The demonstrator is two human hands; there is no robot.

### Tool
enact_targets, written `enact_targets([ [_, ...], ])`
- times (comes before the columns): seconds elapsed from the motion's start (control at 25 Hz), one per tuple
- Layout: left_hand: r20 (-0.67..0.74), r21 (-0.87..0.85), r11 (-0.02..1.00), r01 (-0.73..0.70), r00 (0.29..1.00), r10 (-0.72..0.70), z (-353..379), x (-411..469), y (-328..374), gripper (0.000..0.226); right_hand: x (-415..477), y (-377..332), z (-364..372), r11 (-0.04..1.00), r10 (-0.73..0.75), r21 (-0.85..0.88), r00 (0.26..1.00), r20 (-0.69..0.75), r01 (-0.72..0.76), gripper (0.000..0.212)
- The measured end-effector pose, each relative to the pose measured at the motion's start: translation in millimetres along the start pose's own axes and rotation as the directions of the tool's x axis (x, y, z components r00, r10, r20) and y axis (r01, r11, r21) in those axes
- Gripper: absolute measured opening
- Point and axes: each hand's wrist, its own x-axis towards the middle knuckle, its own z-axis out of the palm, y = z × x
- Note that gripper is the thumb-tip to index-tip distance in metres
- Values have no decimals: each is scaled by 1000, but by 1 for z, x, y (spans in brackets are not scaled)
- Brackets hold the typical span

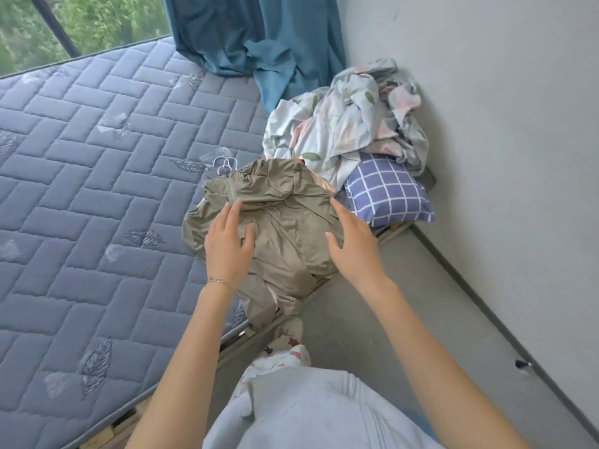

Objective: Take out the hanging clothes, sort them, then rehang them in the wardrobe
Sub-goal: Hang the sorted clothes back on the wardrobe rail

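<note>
Mattress bare, no sheet on it. It takes up most of the view and is serving as the sorting surface. Curtain hangs onto its far corner. Bedding is bunched against the wall with a checked pillow just beside it; neither is part of the job.

Clothes: one heap at the mattress's near edge, olive piece on top, draping over the edge toward the floor. Pink fabric shows from under it, so my guess is more than one garment. Can't count them.

Left hand and right hand are both over the olive piece, fingers straight and spread, gripping nothing. Can't tell if they touch the cloth or hover just above it.

Hangers: white hooks poke out at the heap's far side, so it looks like the clothes are still on them.

Status estimate:
- take-out: done for this heap at least
- sort: barely started, single pile, no separate groups visible
- rehang: all pending, wardrobe not in view

Roughly a third through.
</note>
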Motion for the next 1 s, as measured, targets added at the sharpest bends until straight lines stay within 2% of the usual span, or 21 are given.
enact_targets([
  [0.4, -81, 80, 980, 181, 981, -175, 25, 102, -9, 54, 169, 15, 17, 994, -113, 22, 979, 170, 111, 59],
  [0.6, -129, 106, 942, 317, 944, -303, 61, 153, -8, 54, 258, 35, 47, 978, -204, 24, 930, 307, 207, 57],
  [0.76, -172, 99, 884, 457, 883, -437, 117, 200, -36, 54, 335, 65, 104, 953, -277, 12, 851, 446, 304, 57],
  [0.92, -211, 27, 815, 579, 800, -561, 197, 239, -89, 55, 406, 108, 198, 922, -328, 8, 772, 544, 386, 58],
  [1.0, -174, 9, 813, 582, 802, -572, 237, 249, -119, 57, 436, 129, 251, 904, -342, -10, 738, 582, 427, 58],
])
